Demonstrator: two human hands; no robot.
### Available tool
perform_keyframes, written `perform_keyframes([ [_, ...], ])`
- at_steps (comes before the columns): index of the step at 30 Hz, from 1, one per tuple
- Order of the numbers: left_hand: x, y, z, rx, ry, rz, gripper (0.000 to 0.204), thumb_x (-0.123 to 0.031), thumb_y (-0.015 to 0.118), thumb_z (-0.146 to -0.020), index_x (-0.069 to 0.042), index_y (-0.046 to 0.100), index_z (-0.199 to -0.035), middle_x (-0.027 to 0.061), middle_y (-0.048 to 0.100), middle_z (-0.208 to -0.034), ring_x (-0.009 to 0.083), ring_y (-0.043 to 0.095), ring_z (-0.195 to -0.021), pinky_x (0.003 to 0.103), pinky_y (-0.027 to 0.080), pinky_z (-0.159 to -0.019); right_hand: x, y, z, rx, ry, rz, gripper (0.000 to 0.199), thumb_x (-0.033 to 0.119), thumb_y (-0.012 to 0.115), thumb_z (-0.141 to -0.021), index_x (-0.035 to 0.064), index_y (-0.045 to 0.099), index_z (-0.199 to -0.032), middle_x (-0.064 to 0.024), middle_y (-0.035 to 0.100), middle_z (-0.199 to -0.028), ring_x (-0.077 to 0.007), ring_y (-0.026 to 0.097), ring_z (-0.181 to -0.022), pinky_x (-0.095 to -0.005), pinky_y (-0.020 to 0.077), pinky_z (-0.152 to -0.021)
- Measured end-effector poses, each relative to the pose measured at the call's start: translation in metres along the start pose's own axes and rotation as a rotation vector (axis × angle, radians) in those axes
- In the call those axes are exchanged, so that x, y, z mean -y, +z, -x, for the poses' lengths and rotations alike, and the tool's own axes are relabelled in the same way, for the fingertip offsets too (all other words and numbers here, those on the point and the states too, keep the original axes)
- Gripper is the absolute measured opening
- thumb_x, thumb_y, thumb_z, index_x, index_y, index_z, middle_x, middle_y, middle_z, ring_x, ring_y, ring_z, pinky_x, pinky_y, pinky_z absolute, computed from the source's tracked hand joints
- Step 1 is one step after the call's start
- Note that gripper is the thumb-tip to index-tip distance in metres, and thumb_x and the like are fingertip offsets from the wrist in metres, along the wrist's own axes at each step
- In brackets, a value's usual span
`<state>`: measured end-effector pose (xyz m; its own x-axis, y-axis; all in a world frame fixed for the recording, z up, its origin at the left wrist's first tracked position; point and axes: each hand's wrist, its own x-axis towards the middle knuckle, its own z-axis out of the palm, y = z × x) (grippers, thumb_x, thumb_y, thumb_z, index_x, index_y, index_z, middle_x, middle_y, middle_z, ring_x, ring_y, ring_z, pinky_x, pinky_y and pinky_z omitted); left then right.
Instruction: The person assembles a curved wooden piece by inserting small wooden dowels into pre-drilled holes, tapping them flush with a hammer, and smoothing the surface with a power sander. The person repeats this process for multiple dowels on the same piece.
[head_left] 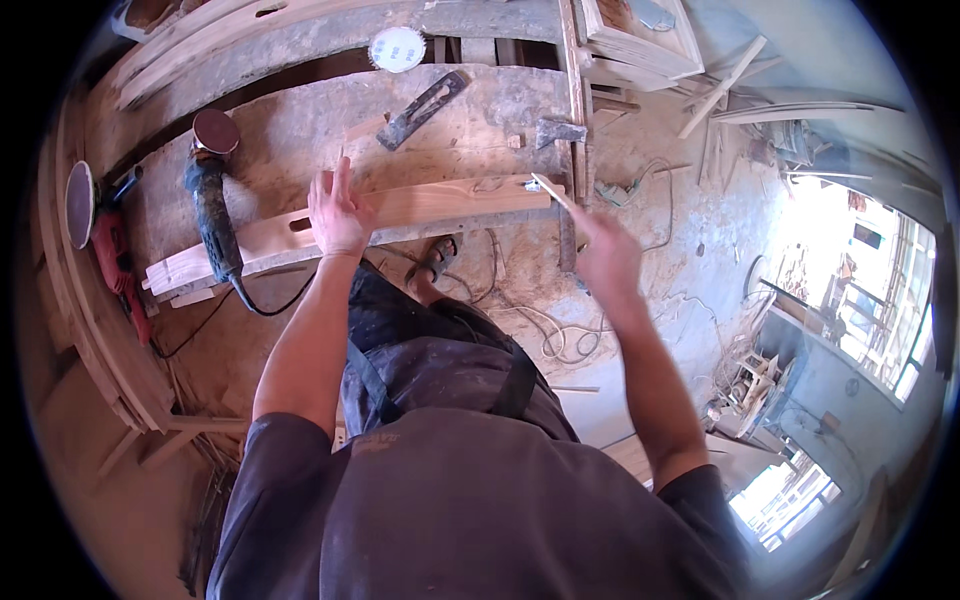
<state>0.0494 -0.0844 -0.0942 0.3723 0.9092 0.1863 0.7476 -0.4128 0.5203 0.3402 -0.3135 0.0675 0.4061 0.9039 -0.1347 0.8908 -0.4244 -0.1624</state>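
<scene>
A long pale wooden rail (440,204) with a slot cut in it lies along the near edge of the workbench. My left hand (338,215) is closed over the rail beside the slot, one finger raised. A thin tip sticks up by that finger, too small to name. My right hand (608,255), slightly blurred, grips a thin light-coloured stick (553,189). The stick's tip is by a small whitish patch (532,185) at the rail's right end; I cannot tell whether they touch.
On the workbench (290,110) are a blue-black angle grinder (212,205), a dark slotted metal tool (423,108), a white sanding disc (397,49) and a dark metal block (560,132). A red grinder (115,250) stands at left. Cords (560,335) trail over the floor.
</scene>
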Motion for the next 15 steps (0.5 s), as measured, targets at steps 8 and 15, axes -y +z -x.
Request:
perform_keyframes([
  [8,-0.002,0.003,0.001,-0.052,0.044,0.021,0.049,-0.001,0.059,-0.083,-0.01,0.061,-0.131,0.0141,0.06,-0.101,0.0358,0.058,-0.098,0.048,0.048,-0.087,0.044,0.059,0.051,-0.047,0.003,0.095,0.053,0.009,0.064,-0.082,0.0076,0.061,-0.135,-0.0133,0.059,-0.111,-0.0346,0.063,-0.098,-0.0476,0.0554,-0.075],
  [15,0.013,-0.011,0.005,-0.024,-0.025,0.229,0.052,-0.002,0.062,-0.081,-0.008,0.061,-0.133,0.0165,0.059,-0.1,0.0373,0.058,-0.097,0.051,0.049,-0.085,0.089,-0.029,-0.018,-0.118,-0.011,-0.371,0.049,-0.014,0.05,-0.079,0.003,0.073,-0.12,-0.019,0.069,-0.114,-0.0315,0.07,-0.098,-0.0385,0.057,-0.081],
])
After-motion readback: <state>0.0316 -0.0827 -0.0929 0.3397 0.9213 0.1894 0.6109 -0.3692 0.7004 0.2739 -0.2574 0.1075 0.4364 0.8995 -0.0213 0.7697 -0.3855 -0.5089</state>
